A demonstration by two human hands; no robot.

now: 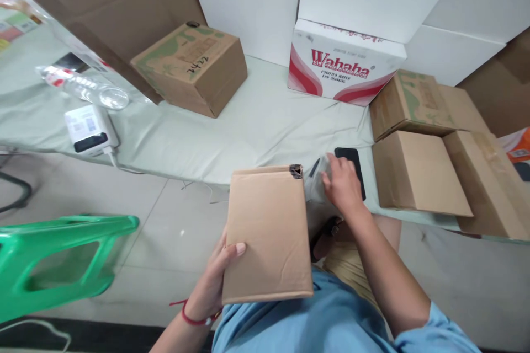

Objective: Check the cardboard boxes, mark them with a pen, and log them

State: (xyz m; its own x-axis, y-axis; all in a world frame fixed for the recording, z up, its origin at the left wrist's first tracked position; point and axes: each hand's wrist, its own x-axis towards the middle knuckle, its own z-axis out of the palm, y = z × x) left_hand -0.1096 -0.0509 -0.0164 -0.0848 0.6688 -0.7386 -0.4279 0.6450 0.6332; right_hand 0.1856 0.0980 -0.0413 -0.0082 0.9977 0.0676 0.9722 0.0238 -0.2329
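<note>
My left hand grips a brown cardboard box by its left side, thumb on the face turned up to me. A dark patch of tape marks the box's top right corner. At the table edge my right hand has its fingers bent over a pale greyish, crinkled thing, which I cannot identify. Partly under that hand lies a black phone. A thin dark pen-like object rests just left of the fingers.
Several cardboard boxes stand at the right, and one marked box at the back left. A white Wahaha carton is at the back. On the left are a plastic bottle, a white power bank and a green stool.
</note>
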